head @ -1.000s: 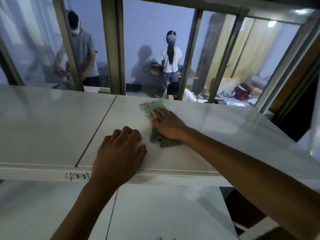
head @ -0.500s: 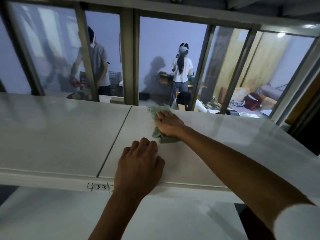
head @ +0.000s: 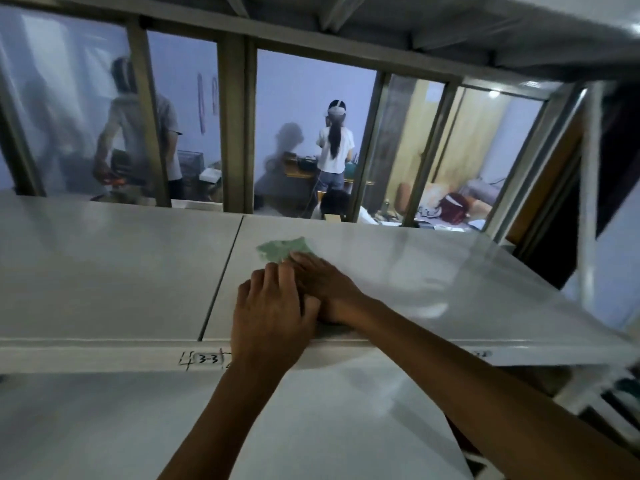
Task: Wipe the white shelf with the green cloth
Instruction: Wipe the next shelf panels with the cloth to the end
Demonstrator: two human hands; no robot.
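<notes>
The white shelf (head: 433, 278) runs across the view, with a seam left of centre and a handwritten label on its front lip. A green cloth (head: 282, 249) lies flat on it, its far end showing beyond my fingers. My right hand (head: 323, 284) presses down on the cloth near the shelf's front edge, and most of the cloth is hidden under it. My left hand (head: 270, 313) rests palm down on the front edge, fingers apart, touching the right hand's side and holding nothing.
A lower white shelf (head: 104, 427) sits below the front lip. Behind the shelf stands a glass partition with metal posts (head: 235, 133); two people stand in the room beyond it. A white upright (head: 587, 202) and the rack's upper deck (head: 450, 22) close in the right and top.
My right hand has dragged the cloth back from the shelf's far side toward the front edge, up against my left hand. The camera has shifted lower and closer.
</notes>
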